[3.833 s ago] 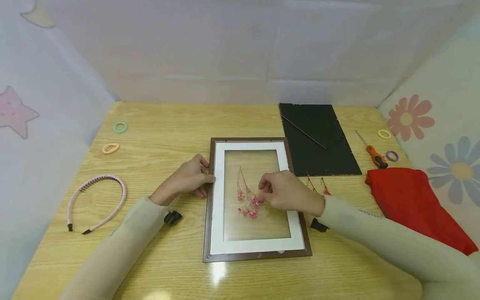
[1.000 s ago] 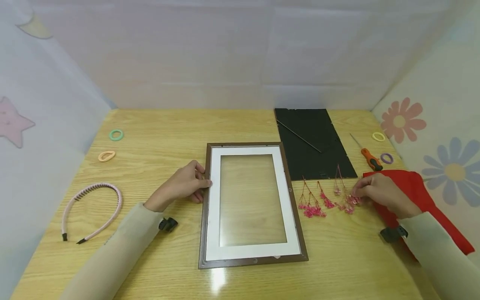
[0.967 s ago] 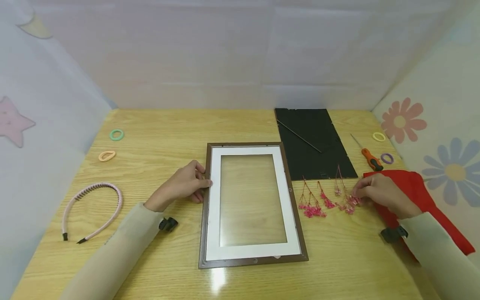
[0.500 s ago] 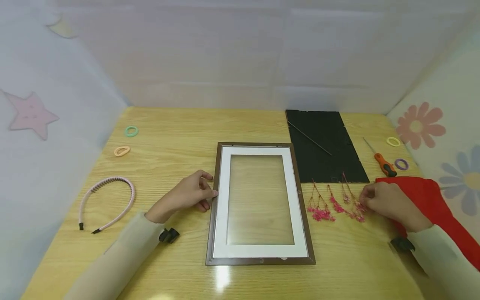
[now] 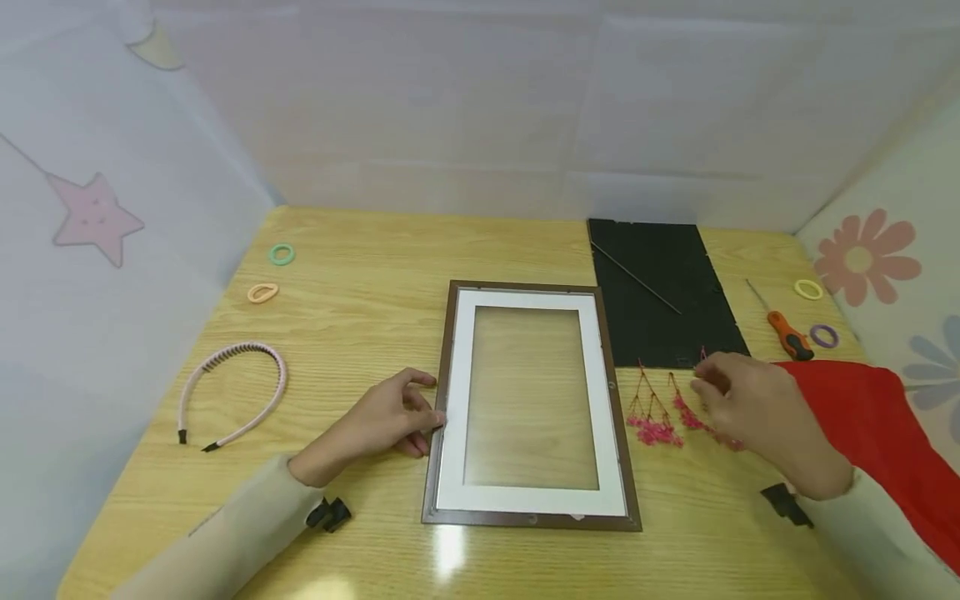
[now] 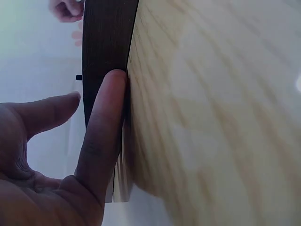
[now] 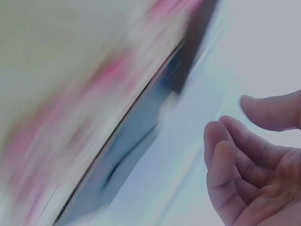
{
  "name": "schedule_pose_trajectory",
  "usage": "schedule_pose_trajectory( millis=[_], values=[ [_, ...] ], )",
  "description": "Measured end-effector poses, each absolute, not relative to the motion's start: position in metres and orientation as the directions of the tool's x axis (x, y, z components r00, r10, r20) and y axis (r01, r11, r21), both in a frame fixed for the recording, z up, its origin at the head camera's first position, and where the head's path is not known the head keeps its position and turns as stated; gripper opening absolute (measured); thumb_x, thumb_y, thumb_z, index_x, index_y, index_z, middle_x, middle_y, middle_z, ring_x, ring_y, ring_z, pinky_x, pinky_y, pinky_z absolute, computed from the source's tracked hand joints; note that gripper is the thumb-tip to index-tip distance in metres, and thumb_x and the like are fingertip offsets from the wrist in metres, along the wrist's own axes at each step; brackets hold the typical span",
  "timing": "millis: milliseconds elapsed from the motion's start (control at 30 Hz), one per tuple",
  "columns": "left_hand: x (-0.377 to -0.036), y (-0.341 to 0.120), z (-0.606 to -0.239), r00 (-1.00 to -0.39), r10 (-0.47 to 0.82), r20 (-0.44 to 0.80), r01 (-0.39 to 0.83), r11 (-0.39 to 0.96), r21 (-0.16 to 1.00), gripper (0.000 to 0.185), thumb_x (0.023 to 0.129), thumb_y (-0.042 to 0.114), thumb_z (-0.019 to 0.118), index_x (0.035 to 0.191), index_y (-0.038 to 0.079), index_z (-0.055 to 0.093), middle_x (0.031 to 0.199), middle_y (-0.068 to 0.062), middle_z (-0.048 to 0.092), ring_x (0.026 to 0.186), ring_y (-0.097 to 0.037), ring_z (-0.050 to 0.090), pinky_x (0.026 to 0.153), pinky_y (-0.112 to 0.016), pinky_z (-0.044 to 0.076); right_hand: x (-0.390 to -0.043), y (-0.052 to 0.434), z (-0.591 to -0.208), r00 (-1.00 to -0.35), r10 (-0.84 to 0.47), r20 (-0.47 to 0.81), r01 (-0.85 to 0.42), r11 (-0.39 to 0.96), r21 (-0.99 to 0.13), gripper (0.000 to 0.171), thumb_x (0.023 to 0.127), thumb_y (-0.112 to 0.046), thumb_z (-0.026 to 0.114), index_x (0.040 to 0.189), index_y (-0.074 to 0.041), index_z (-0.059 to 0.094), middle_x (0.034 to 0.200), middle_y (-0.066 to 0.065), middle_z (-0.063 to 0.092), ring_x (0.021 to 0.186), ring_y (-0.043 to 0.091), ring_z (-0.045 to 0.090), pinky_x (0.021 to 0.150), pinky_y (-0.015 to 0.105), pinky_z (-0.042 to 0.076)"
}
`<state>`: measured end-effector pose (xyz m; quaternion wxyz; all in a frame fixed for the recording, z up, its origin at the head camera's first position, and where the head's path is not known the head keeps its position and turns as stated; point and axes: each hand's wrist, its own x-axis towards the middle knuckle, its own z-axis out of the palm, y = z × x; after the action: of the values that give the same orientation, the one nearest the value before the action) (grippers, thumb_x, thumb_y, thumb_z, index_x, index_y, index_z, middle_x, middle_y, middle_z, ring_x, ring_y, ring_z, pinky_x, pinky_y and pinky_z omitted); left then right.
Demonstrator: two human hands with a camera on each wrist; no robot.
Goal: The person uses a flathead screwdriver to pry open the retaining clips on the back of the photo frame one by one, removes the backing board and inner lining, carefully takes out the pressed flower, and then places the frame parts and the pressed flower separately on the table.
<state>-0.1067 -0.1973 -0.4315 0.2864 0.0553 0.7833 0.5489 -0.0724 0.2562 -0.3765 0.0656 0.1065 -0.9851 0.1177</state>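
Mid-step of clearing dried flower sprigs [image 5: 660, 412] from the picture frame [image 5: 531, 405]: sprigs lying on the tabletop [image 5: 360, 275] right of the frame, near the right edge. Right hand [image 5: 750, 408] over them, fingers loosely apart, gripping nothing. Left hand [image 5: 382, 417] steadying the frame's left edge, fingers straight. Probably next: lifting the right hand clear without snagging stems.

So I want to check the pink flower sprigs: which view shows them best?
The head view: the flower sprigs lie sharp beside the frame. The right wrist view shows only pink blur; the left wrist view shows none.
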Motion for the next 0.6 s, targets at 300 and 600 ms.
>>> schedule_pose_trajectory(
  millis=[300, 600],
  values=[
    [-0.107, -0.19, -0.432, -0.829, 0.382, -0.407, -0.24, 0.414, 0.878, 0.058, 0.093, 0.013, 0.073, 0.139, -0.004, 0.043, 0.094, -0.015, 0.07, 0.06, -0.021, 0.071, 0.059, -0.04, 0.066, -0.03, 0.143, -0.387, -0.755, -0.624, 0.202, -0.656, 0.715, -0.242, 0.033, 0.082, -0.023, 0.084, 0.109, -0.011, 0.07, 0.101, -0.003, 0.07, 0.088, 0.006, 0.066, 0.072, 0.025, 0.062],
    [-0.103, -0.188, -0.433, -0.822, 0.389, -0.415, -0.257, 0.396, 0.881, 0.054, 0.094, 0.008, 0.071, 0.137, -0.005, 0.042, 0.094, -0.016, 0.068, 0.059, -0.022, 0.071, 0.058, -0.041, 0.066, -0.002, 0.123, -0.401, -0.678, -0.734, 0.04, -0.718, 0.649, -0.252, 0.043, 0.089, -0.037, 0.077, 0.122, -0.015, 0.062, 0.114, -0.007, 0.062, 0.101, 0.006, 0.056, 0.09, 0.028, 0.058]
  ],
)
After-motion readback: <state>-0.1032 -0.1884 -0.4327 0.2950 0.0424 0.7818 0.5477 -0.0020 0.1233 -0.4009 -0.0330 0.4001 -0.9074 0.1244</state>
